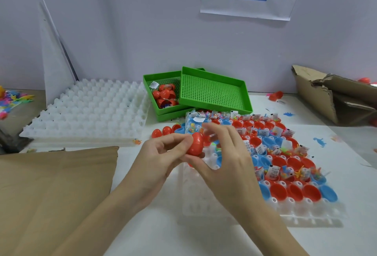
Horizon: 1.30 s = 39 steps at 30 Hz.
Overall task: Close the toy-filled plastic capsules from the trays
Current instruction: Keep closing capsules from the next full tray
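Observation:
A red plastic capsule (195, 144) is held above the near left corner of a white cell tray (224, 211). My left hand (161, 153) pinches it from the left with thumb and fingers. My right hand (226, 153) holds it from the right, thumb underneath and fingers spread over it. The tray carries several open red and blue capsule halves (293, 190), many with small bagged toys (274, 171) in them. Closed red capsules (162, 132) lie on the table just behind my left hand.
Stacked empty white cell trays (89, 108) stand at the back left. Two green perforated trays (212, 92) sit behind, the lower one holding red capsules (165, 94). Brown cardboard (53, 194) lies at the near left, a torn carton (334, 96) at the right.

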Available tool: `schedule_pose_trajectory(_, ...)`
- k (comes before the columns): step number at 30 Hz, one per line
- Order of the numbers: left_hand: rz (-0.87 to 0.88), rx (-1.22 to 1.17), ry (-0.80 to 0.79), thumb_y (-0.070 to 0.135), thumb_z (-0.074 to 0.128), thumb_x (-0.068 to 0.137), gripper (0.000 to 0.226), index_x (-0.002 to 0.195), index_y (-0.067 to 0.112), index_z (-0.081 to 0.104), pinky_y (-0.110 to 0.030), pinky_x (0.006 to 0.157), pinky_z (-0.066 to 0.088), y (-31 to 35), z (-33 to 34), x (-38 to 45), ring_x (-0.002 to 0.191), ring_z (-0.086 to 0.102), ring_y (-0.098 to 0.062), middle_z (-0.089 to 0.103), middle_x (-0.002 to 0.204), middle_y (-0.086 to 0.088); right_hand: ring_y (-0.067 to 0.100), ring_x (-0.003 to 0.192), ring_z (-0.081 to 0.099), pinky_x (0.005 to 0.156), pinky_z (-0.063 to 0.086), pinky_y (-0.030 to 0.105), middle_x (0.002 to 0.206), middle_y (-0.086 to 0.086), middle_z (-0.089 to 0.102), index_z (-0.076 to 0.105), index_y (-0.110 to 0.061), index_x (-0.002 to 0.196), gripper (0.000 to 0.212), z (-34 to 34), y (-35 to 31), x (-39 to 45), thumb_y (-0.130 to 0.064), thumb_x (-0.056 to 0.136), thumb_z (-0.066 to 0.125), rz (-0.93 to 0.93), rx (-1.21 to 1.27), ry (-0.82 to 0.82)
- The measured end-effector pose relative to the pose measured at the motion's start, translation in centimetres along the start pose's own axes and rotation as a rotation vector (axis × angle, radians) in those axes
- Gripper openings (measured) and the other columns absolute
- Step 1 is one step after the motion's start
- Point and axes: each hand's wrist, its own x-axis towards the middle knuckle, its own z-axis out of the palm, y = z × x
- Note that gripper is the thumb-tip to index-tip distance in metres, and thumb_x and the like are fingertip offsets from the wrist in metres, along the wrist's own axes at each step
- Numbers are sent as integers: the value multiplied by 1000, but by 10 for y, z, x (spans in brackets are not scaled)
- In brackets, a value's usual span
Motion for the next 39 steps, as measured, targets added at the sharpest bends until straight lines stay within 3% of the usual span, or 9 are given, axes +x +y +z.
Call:
schedule_pose_trajectory(3, -60, -121, -68, 32, 69, 94, 37, 115, 3, 77, -27, 93, 57, 2, -4, 1, 110, 73, -30, 75, 118, -22, 3, 127, 57, 106, 44, 18, 136, -5, 63, 57, -13, 144, 57, -2, -1, 0, -36, 94, 71, -47, 174, -80)
schedule_pose_trajectory(8, -49, -152, -76, 35, 69, 92, 41, 115, 1, 76, -29, 97, 56, 2, -1, 0, 117, 68, -36, 71, 123, -25, -2, 120, 62, 101, 45, 13, 128, -5, 69, 64, -7, 136, 43, -2, -3, -2, -15, 95, 73, -128, 261, -9)
schedule_pose_trajectory(18, -30, -145, -7, 42, 73, 85, 43, 106, 4, 79, -31, 98, 57, -2, 7, -1, 109, 70, -31, 73, 117, -24, -8, 88, 63, 82, 48, 4, 102, -19, 67, 65, -8, 135, 43, -6, -6, -3, -24, 95, 67, -150, 189, 19)
schedule_pose_trajectory(22, -46, -138, -5, 42, 71, 91, 43, 110, 4, 78, -33, 105, 54, -2, 8, -2, 115, 68, -35, 72, 120, -25, 0, 85, 69, 77, 54, 11, 100, -11, 74, 67, -10, 133, 41, -7, -4, -2, -24, 95, 70, -118, 200, 2)
schedule_pose_trajectory(25, -76, -157, -35, 46, 63, 99, 47, 114, 4, 77, -37, 106, 54, 1, 8, -2, 122, 66, -39, 71, 124, -24, -12, 77, 59, 72, 44, 4, 92, -14, 72, 69, -12, 130, 41, -7, -2, -1, -30, 93, 71, -87, 154, 23)
schedule_pose_trajectory(27, -78, -165, -76, 46, 60, 97, 49, 116, 4, 76, -40, 107, 53, 4, 5, -1, 121, 66, -35, 69, 127, -26, -17, 80, 55, 75, 42, 2, 95, -18, 68, 68, -11, 132, 44, -7, -2, -1, -29, 92, 73, -91, 148, 41)
schedule_pose_trajectory(31, -102, -165, -113, 35, 67, 94, 41, 118, 3, 75, -33, 103, 55, 7, 0, -1, 122, 66, -35, 69, 128, -25, -7, 105, 66, 90, 49, 8, 120, -18, 66, 60, -11, 140, 57, -6, -4, -1, -30, 89, 76, -122, 183, 44)
schedule_pose_trajectory(35, -129, -197, -111, 33, 69, 91, 41, 117, 3, 76, -26, 92, 57, 9, -1, 1, 108, 73, -27, 74, 118, -22, -4, 126, 60, 104, 47, 16, 140, -9, 63, 46, -9, 152, 77, -6, -5, -2, -32, 87, 78, -84, 262, -27)
schedule_pose_trajectory(39, -121, -178, -82, 24, 74, 91, 37, 123, 6, 74, -27, 94, 57, 6, -3, 3, 114, 72, -29, 72, 123, -22, 1, 111, 68, 95, 51, 15, 124, -10, 72, 58, -14, 144, 63, -3, 0, -2, -23, 86, 82, -50, 174, -12)
